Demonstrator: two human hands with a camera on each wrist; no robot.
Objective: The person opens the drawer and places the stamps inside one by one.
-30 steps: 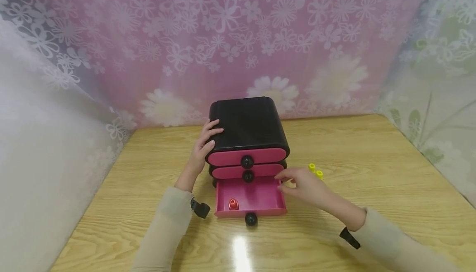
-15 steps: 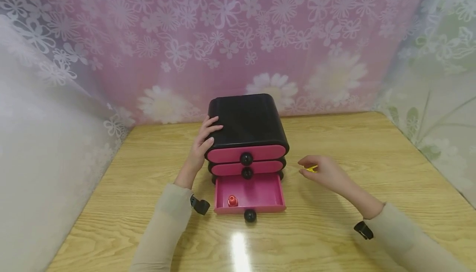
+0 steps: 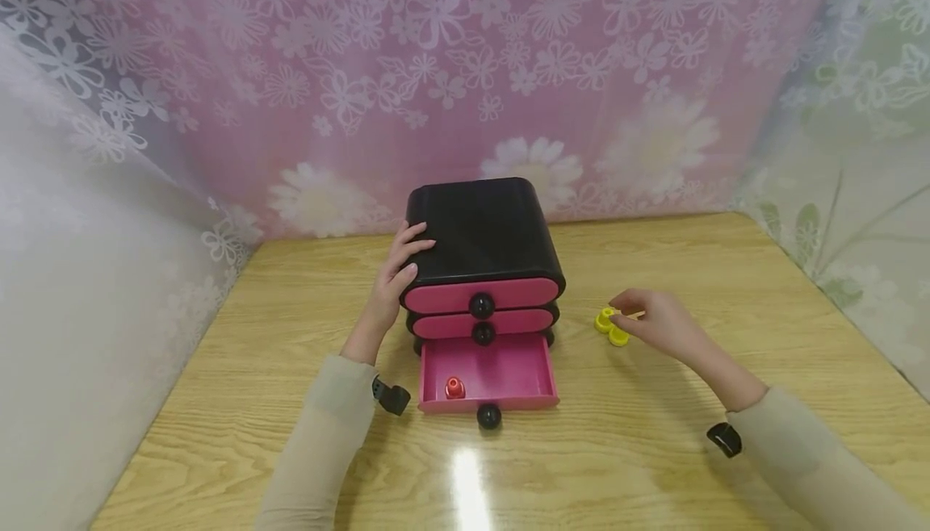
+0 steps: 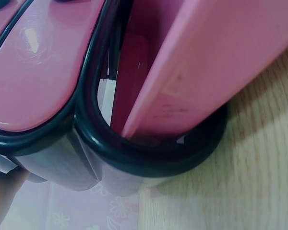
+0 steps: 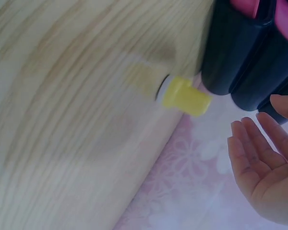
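Your right hand point(image 3: 657, 323) hovers with relaxed, empty fingers just beside two small yellow plastic caps point(image 3: 610, 327) standing on the wooden table point(image 3: 726, 289). Your left hand point(image 3: 395, 281) rests flat-fingered against the black plastic drawer chest point(image 3: 483, 232), whose pink bottom drawer point(image 3: 501, 374) stands open.

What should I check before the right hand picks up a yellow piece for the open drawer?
1. Bottom drawer pulled out: ok, while the two drawers above it are closed.
2. Room in the drawer: ok, only one red piece sits at its left end.
3. Black cabinet steadied: ok, the left hand rests on its left top edge.
4. Yellow pieces within reach: ok, two lie on the table at the right hand's fingertips.
5. Grip on a yellow piece: not ok, the right wrist view shows the fingers open and apart from it.
6. Path to the drawer: ok, bare table between.
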